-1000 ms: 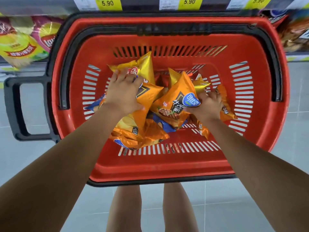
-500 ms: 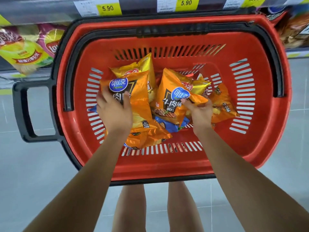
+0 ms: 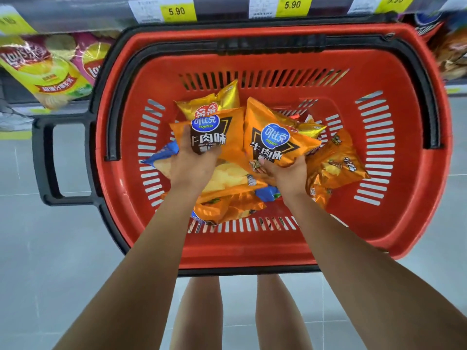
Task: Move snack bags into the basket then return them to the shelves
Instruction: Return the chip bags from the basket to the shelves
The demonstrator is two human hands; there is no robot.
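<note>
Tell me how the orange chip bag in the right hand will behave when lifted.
Probably light for its size: the orange bag looks puffed, and the right hand holds it by its bottom edge alone. Likely soft, since the film creases at the grip. The glossy surface may be slippery.

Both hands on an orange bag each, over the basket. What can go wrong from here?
1. The left hand and right hand each grip only the lower end of the left orange bag and right orange bag; glossy film may slip.
2. The left one overlaps the gold bag; lifting may drag it over the basket rim.
3. The shelf edge sits close above the far rim; raised bags may catch on it.
</note>
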